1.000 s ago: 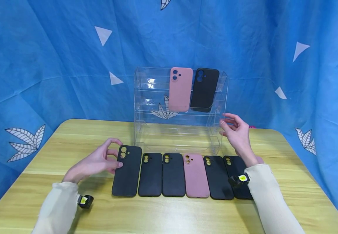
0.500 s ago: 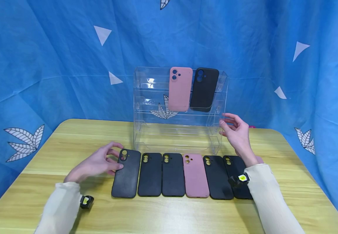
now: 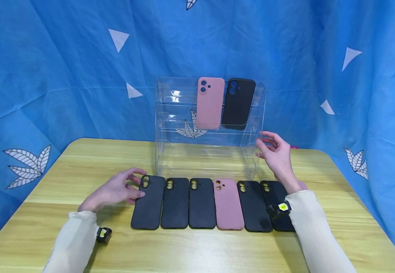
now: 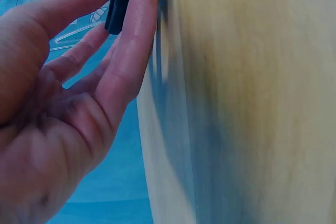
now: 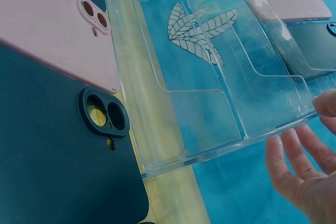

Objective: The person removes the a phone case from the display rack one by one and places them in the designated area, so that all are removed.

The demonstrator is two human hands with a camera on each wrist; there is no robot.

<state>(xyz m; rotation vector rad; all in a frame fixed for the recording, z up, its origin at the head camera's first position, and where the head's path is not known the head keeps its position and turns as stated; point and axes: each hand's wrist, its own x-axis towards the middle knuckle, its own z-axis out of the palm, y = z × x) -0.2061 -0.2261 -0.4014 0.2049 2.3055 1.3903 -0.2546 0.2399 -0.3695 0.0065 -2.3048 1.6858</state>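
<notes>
i note left hand (image 3: 115,189) pinching leftmost black case (image 3: 148,203), now lowered flat into row | right hand (image 3: 276,153) unchanged, fingers relaxed, touching clear rack (image 3: 170,125)

You get bright, even light and sharp focus in the head view, with soft shadows under the sleeves, glints on the clear acrylic rack (image 3: 211,151), while the left wrist view smears the surface (image 4: 252,103) with motion blur.
</notes>
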